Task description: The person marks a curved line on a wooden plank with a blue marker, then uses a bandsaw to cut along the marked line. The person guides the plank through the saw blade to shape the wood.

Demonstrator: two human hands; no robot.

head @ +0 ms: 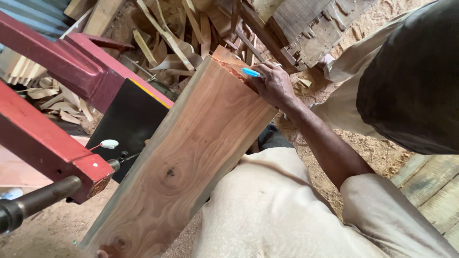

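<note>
Right hand (275, 86) sits at the far end of the long reddish-brown wooden plank (186, 157), fingers clamped on a light blue pen (251, 72). The plank slants past the red metal machine frame (52, 119). Sawdust floor (377, 153) below, pale wood offcuts (162, 38) heaped beyond. Left hand unseen.

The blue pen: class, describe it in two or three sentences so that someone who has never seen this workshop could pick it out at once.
Start at the long wooden plank slanting across the middle of the view and follow it to its far, reddish end. There the right hand rests on the plank, gripping the blue pen. It is the only bright blue thing among brown offcuts and sawdust.
</note>
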